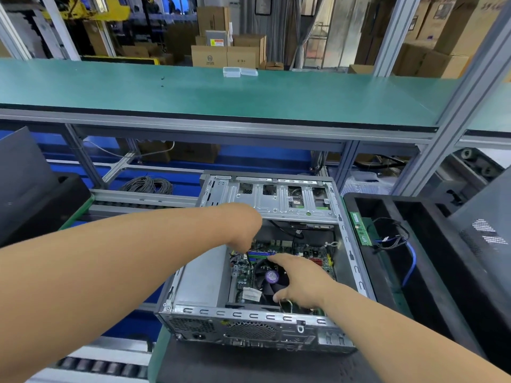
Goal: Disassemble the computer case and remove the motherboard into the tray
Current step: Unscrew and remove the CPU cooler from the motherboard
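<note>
case [249, 324]: side panel off, lying open on the bench, rear ports nearest.
right hand [298, 277]: fingers spread loose over the cooler fan [269, 277], holding nothing.
motherboard [309, 252]: still seated in the case floor.
left hand [243, 230]: grip pinching a black cable [248, 259] at the board's left.
risk: yanking the cable may bend its connector; board likely still fastened.
tray [442, 258]: right of case, already holds RAM stick [360, 229] and cables.

Open top of the computer case [276, 319] gives entry from above. The drive cage [273, 199] roofs the far end, the power supply [203, 277] fills the left, and the fan [269, 277] sits mid-board. Both hands crowd the motherboard [309, 252]; the tray [387, 272] flanks the right.
</note>
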